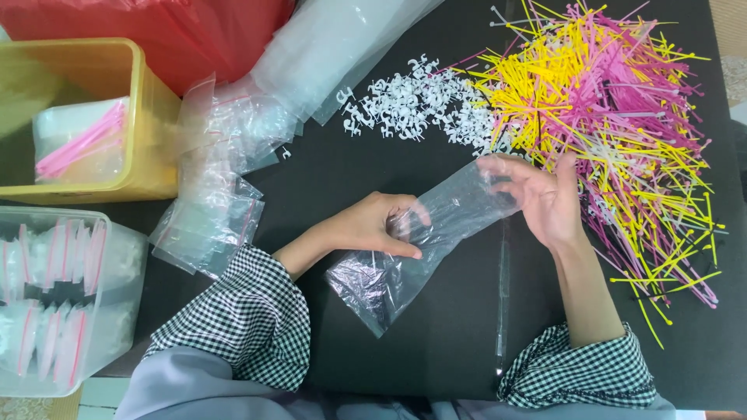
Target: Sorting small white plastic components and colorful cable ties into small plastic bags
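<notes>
You are holding a clear plastic bag [405,257] stretched between both hands over a black table [451,342], its lower end trailing on the surface near your checked sleeves. Your left hand [372,227] is pinching the bag at its middle, thumb and fingers closed on the film, seemingly to keep it taut. Your right hand [545,196] is gripping the bag's upper end, fingers spread partly apart and curled at the rim, as if working the mouth open. The two hands are apart, joined only by the bag.

Just beyond your right hand, a large heap of yellow and pink cable ties [615,124] is sprawling across the table's far right, within easy reach of that hand. Beside it, a smaller pile of white plastic clips [420,105] is lying near the top centre. A stack of small clear zip bags [214,194] is sitting to your left, close to the left hand. At the far left, a yellow bin [148,117] is holding a bag with pink ties inside, and a clear tub [117,311] below it is standing packed with filled bags, both set to one side, away from the loose stock.
</notes>
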